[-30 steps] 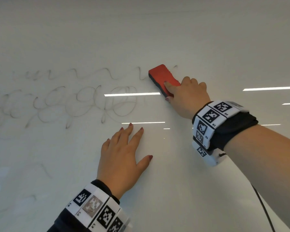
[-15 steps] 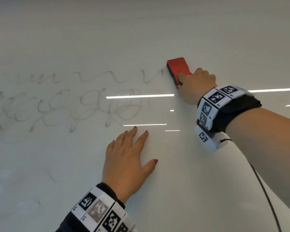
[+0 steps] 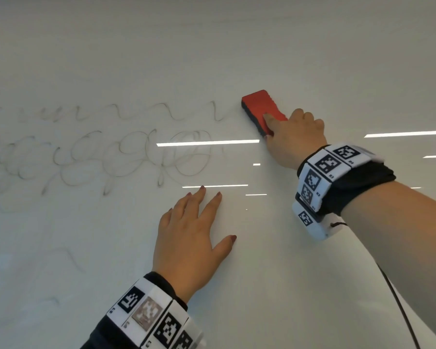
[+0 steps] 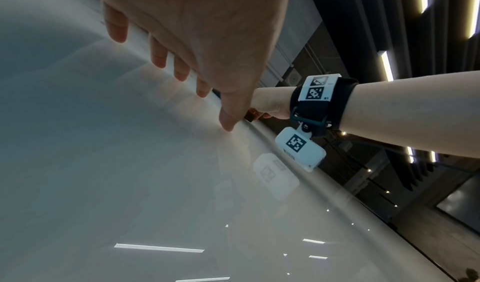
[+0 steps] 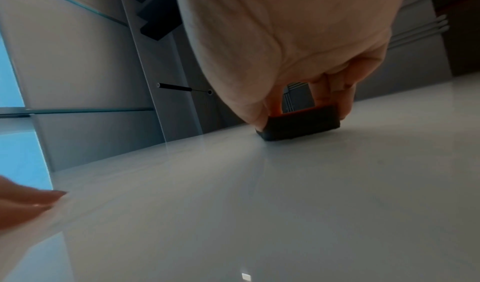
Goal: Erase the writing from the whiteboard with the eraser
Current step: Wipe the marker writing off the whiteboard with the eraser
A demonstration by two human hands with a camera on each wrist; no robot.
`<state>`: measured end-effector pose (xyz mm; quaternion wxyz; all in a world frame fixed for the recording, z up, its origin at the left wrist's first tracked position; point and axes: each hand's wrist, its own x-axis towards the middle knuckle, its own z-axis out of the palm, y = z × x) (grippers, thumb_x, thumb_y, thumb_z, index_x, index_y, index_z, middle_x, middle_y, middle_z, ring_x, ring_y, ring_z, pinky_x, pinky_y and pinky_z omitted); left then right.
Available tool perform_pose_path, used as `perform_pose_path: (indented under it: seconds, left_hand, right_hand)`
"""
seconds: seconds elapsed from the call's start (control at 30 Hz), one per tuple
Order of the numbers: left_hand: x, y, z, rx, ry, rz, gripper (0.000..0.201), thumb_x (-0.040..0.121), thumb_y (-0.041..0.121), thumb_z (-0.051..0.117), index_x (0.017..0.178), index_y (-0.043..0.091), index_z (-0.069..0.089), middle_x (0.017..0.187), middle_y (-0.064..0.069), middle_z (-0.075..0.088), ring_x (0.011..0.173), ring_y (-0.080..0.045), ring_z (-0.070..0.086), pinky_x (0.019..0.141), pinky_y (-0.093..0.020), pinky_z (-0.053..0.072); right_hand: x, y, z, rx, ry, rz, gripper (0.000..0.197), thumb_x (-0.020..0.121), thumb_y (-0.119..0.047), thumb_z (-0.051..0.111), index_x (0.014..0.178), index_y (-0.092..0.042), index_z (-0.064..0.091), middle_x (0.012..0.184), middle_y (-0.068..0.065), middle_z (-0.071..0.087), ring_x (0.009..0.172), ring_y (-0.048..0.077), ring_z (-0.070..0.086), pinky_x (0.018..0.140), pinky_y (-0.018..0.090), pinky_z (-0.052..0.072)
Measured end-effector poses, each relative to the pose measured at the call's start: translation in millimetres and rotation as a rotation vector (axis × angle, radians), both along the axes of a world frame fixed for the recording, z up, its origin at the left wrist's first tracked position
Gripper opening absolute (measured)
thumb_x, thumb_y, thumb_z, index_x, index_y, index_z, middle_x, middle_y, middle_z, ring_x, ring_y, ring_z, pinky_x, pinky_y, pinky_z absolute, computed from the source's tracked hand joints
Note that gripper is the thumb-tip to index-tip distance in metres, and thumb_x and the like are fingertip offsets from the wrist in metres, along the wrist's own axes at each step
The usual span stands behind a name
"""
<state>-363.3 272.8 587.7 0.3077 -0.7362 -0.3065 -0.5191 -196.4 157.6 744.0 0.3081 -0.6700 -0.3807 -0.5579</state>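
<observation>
A red eraser (image 3: 258, 104) with a dark felt pad lies flat against the whiteboard (image 3: 287, 46), just right of the faint grey writing (image 3: 126, 152). My right hand (image 3: 291, 137) grips its lower end, thumb on one side and fingers on the other. In the right wrist view the eraser's dark pad (image 5: 301, 126) meets the board under my right hand (image 5: 298, 50). My left hand (image 3: 191, 235) rests flat on the board below the writing, fingers spread and straight. The left wrist view shows the left hand (image 4: 197, 29) with its fingertips on the glossy surface.
Two rows of looping script run leftward across the board, with fainter smudges (image 3: 66, 258) lower left. Ceiling lights reflect as bright bars (image 3: 207, 143) on the board. A thin black cable (image 3: 400, 311) hangs from my right wrist. Right of the eraser the board is unmarked.
My right hand slid the eraser up and to the right, then back down and left toward the top row's end. The stroke right of the eraser is gone. My left hand stayed put.
</observation>
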Motion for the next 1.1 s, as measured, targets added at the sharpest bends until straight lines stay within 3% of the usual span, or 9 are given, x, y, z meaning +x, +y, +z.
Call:
perform_pose_path:
  seconds: [0.23, 0.37, 0.63, 0.77, 0.83, 0.93, 1.1]
  left_hand:
    - [-4.3, -0.3, 2.2, 0.016, 0.011, 0.017, 0.081, 0.072, 0.075, 0.009, 0.147, 0.044, 0.003, 0.156, 0.012, 0.005, 0.142, -0.013, 0.007, 0.113, -0.034, 0.016]
    - [-6.2, 1.1, 0.9, 0.002, 0.010, 0.017, 0.080, 0.074, 0.075, 0.013, 0.147, 0.043, 0.005, 0.156, 0.013, 0.005, 0.142, -0.012, 0.008, 0.113, -0.036, 0.016]
    - [-12.7, 7.9, -6.4, -0.021, -0.018, 0.014, 0.079, 0.075, 0.076, 0.014, 0.147, 0.044, 0.007, 0.157, 0.010, 0.006, 0.143, -0.015, 0.006, 0.114, -0.039, 0.016]
    - [-28.8, 13.9, -8.6, -0.050, -0.043, 0.026, 0.080, 0.074, 0.077, 0.014, 0.146, 0.043, 0.011, 0.156, 0.009, 0.010, 0.143, -0.017, 0.010, 0.113, -0.041, 0.019]
    - [-38.4, 17.3, -7.2, -0.053, -0.043, 0.040, 0.081, 0.073, 0.077, 0.013, 0.146, 0.044, 0.010, 0.156, 0.010, 0.008, 0.143, -0.016, 0.008, 0.113, -0.040, 0.018]
    - [-51.2, 20.6, -4.2, -0.068, -0.053, 0.028, 0.083, 0.071, 0.077, 0.012, 0.147, 0.043, 0.011, 0.156, 0.011, 0.008, 0.143, -0.016, 0.009, 0.113, -0.039, 0.018]
    - [-60.5, 24.8, -2.0, -0.037, -0.025, 0.024, 0.082, 0.071, 0.076, 0.010, 0.146, 0.045, 0.004, 0.156, 0.015, 0.003, 0.143, -0.012, 0.006, 0.112, -0.034, 0.018]
  right_hand:
    - [-15.5, 10.1, 25.1, -0.018, 0.059, 0.015, 0.050, 0.096, -0.027, 0.045, 0.144, -0.028, 0.029, 0.123, 0.016, 0.042, 0.116, 0.033, 0.040, 0.097, 0.040, 0.030]
    - [-34.9, 21.9, 25.9, -0.036, 0.013, 0.041, 0.045, 0.099, -0.033, 0.040, 0.142, -0.026, 0.033, 0.127, 0.014, 0.042, 0.118, 0.030, 0.040, 0.098, 0.037, 0.028]
    - [-53.5, 26.8, -28.7, -0.128, -0.245, 0.054, 0.048, 0.097, -0.033, 0.036, 0.144, -0.028, 0.029, 0.117, 0.016, 0.045, 0.106, 0.033, 0.045, 0.087, 0.041, 0.033]
    - [-42.1, 29.2, -54.8, -0.075, -0.249, 0.078, 0.051, 0.096, -0.039, 0.036, 0.145, -0.030, 0.027, 0.113, 0.014, 0.046, 0.102, 0.032, 0.045, 0.086, 0.042, 0.034]
    - [-32.9, 25.2, -51.9, -0.039, -0.193, 0.056, 0.052, 0.096, -0.040, 0.035, 0.147, -0.031, 0.026, 0.117, 0.015, 0.045, 0.104, 0.033, 0.045, 0.087, 0.044, 0.035]
    - [-21.7, 18.9, -33.1, 0.021, -0.138, 0.009, 0.052, 0.096, -0.039, 0.038, 0.147, -0.028, 0.028, 0.138, 0.014, 0.035, 0.110, 0.036, 0.045, 0.090, 0.045, 0.035]
    - [-22.2, 27.9, 6.5, 0.004, -0.124, -0.064, 0.053, 0.097, -0.027, 0.038, 0.147, -0.022, 0.025, 0.152, -0.002, 0.025, 0.108, 0.034, 0.044, 0.078, 0.038, 0.027]
